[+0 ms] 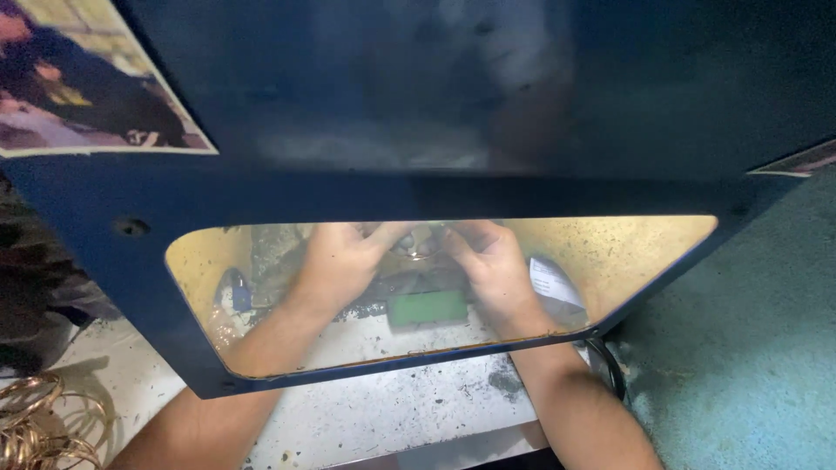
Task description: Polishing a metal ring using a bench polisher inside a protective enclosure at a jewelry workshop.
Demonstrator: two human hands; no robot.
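Behind the window [610, 252], left hand [340, 261] and right hand [492, 265] both pinched a small ring [421, 248] above the green pad [428, 307].

Metal workshop, blue machine guard [418, 187], brass rings [39, 426]
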